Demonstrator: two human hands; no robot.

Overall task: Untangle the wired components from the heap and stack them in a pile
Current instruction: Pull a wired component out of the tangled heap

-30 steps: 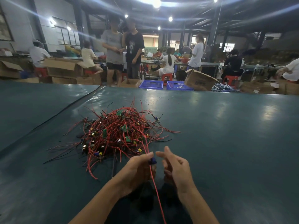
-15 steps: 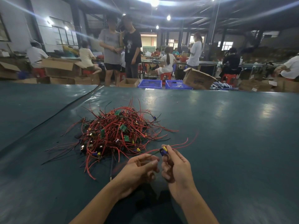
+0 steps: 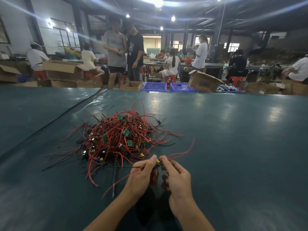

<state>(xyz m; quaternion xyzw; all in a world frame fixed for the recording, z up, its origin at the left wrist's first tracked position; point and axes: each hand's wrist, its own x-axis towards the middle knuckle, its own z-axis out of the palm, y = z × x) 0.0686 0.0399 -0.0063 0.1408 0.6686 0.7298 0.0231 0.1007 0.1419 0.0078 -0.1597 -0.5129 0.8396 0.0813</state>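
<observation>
We were separating one component (image 3: 158,161), pinched between the fingers (image 3: 153,159) of left hand (image 3: 141,178) and right hand (image 3: 179,179), just near of the heap (image 3: 120,137) on the bench (image 3: 233,147). Next, we judged, its wires (image 3: 182,152) needed drawing clear.

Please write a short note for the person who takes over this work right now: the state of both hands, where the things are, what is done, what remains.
Left hand: pinches the yellow-and-blue wired component from its left side.
Right hand: pinches the same component from the right.
Its red wires trail right and down-left; I cannot tell if all are free of the heap.
Heap: tangle of red and black wires with green boards, on the dark green table beyond the hands.
Done: one component picked out. No stacked pile is in view.
Left: start the pile with this one, then work through the heap.
</observation>
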